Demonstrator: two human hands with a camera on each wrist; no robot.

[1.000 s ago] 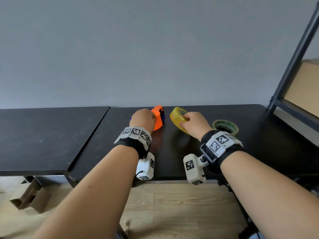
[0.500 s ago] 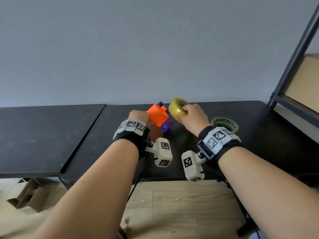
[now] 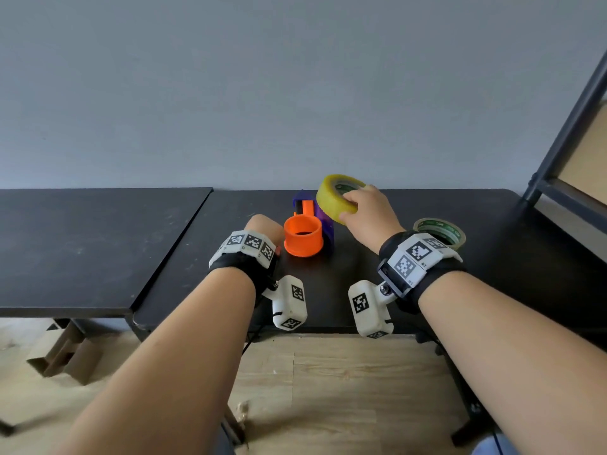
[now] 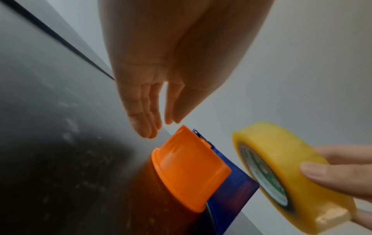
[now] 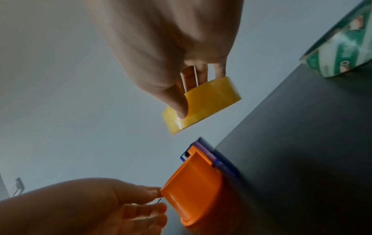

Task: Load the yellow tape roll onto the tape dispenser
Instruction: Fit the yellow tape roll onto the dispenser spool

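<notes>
The tape dispenser stands on the black table (image 3: pixel 197 274), its orange hub (image 3: pixel 303 239) opening upward beside the blue body (image 3: pixel 326 226). My right hand (image 3: pixel 351 205) grips the yellow tape roll (image 3: pixel 331 200) in the air, tilted, just above and behind the dispenser, thumb on its outer band (image 5: pixel 209 101). My left hand (image 3: pixel 267 226) lies to the left of the hub with straight fingers. Its fingertips (image 5: pixel 153 193) touch the hub's rim (image 5: pixel 193 187) and hold nothing. In the left wrist view the roll (image 4: pixel 281 167) hangs right of the hub (image 4: pixel 189 171).
A green-printed tape roll (image 3: pixel 441 229) lies flat on the table behind my right wrist. A second black table (image 3: pixel 82 251) adjoins on the left. A dark metal shelf frame (image 3: pixel 565 142) rises at the right. Cardboard (image 3: pixel 65 353) lies on the wooden floor.
My left hand has set the dispenser down on the table, hub up, and let go of it. My right hand has lifted the yellow roll up above the dispenser.
</notes>
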